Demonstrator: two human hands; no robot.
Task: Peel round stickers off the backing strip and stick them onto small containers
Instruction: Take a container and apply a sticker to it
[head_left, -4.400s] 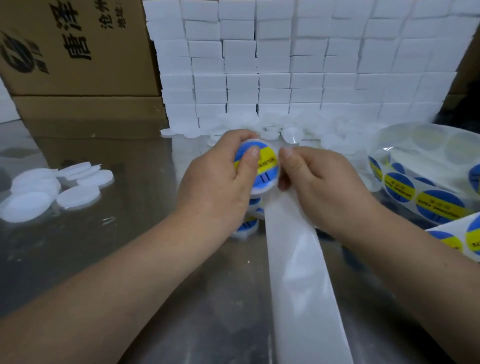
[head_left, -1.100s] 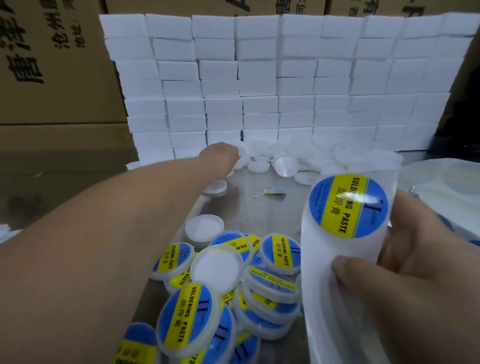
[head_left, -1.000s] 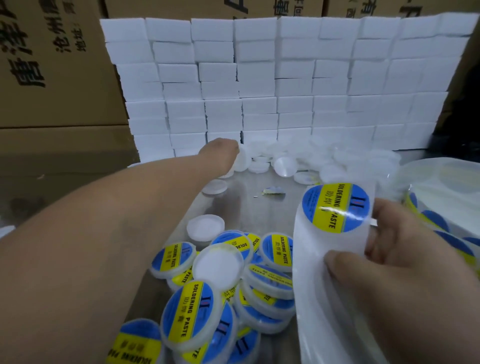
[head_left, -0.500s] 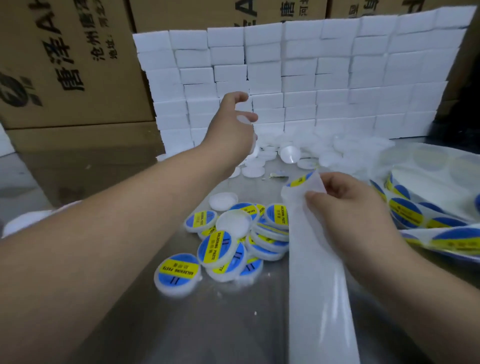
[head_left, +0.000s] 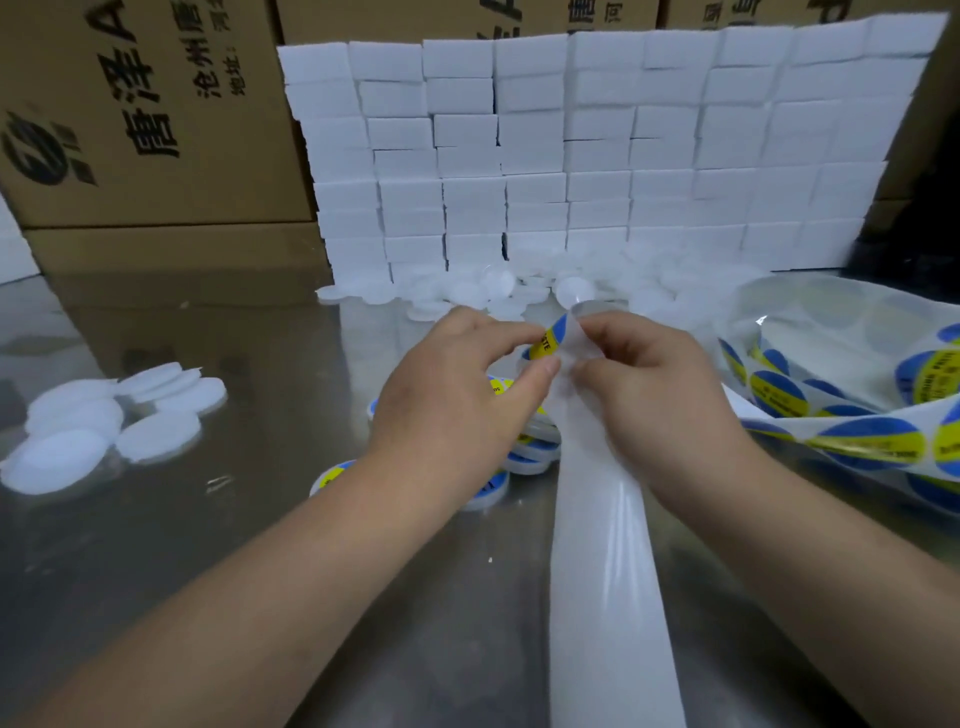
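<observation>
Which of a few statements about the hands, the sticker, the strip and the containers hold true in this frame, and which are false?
1. The left hand pinches the edge of a blue-and-yellow sticker. True.
2. The right hand lies flat on the table, apart from the backing strip. False: its fingers grip the top end of the strip, right beside the sticker.
3. Labelled containers lie in a pile on the table, partly hidden by the left hand. True.
4. The white discs at the left of the table all carry stickers. False: they are plain white, with no sticker on any visible face.
</observation>
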